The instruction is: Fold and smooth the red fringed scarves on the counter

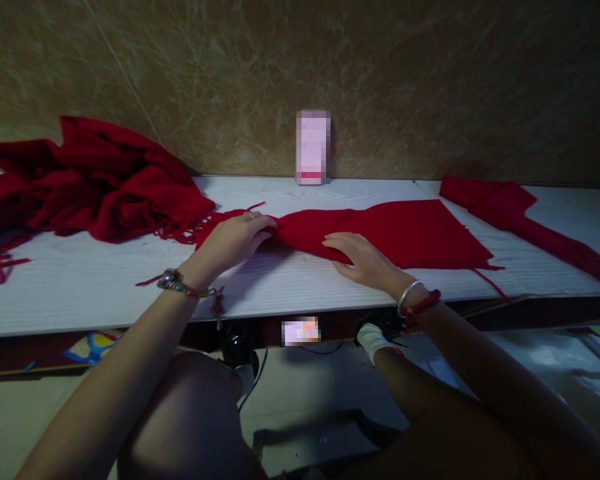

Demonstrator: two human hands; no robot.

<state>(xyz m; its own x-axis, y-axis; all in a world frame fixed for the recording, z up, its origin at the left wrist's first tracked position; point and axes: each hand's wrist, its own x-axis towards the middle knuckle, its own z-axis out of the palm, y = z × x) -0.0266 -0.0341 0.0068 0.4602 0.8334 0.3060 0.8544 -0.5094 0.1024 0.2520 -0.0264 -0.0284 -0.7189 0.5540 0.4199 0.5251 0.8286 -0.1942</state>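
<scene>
1. Left hand (237, 237): fingers curl at the gathered part of the red scarf (420, 233); whether they grip cannot be told.
2. Right hand (361, 258): relaxed, fingers resting on the scarf.
3. Scarf: lies between the worktop's (280, 290) front and back edges.
4. Pink object (313, 143), blurred: at the back edge.
5. Red cloth heap (115, 190): left, by the back edge.
6. Red strip (505, 208): right, slanting from the back edge.

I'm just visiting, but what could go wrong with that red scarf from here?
Possibly three things. The red scarf is bunched by the left hand, so it might crease there. The beaded bracelet on that wrist has a dangling end that could snag on the fringe nearby. At the scarf's other end, a loose red strand trails toward the front edge of the white table and might catch on something.
</scene>
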